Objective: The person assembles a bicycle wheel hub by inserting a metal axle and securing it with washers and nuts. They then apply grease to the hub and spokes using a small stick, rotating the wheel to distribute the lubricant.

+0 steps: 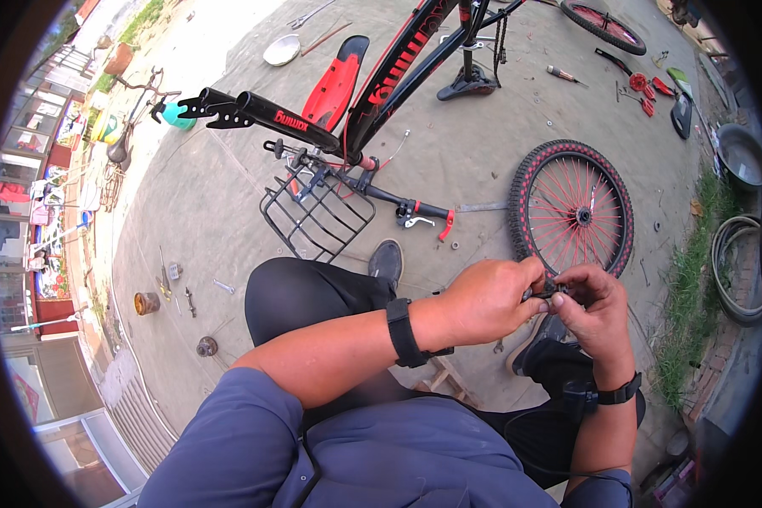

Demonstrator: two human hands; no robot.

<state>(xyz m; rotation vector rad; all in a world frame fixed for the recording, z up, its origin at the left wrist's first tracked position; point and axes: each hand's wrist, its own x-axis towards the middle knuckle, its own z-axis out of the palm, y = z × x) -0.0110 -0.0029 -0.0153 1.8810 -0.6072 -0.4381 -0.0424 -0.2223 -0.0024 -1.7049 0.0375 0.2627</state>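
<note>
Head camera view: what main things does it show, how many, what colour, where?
small part: at least 1, dark, pinched right of centre
big bicycle frame: 1, black and red, top centre
wheels: 2, black and red, right and top right
wire basket: 1, black, centre-left
basin: 1, grey, right edge
coiled hose: 1, grey, right edge
can: 1, brown, left
dish: 1, whitish, top
shoes: 2, dark, centre
left hand: 1, bare, right of centre
right hand: 1, bare, beside it

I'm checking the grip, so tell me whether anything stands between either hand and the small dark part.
Nothing visible does: the left hand and right hand both pinch the small dark part directly.
</note>
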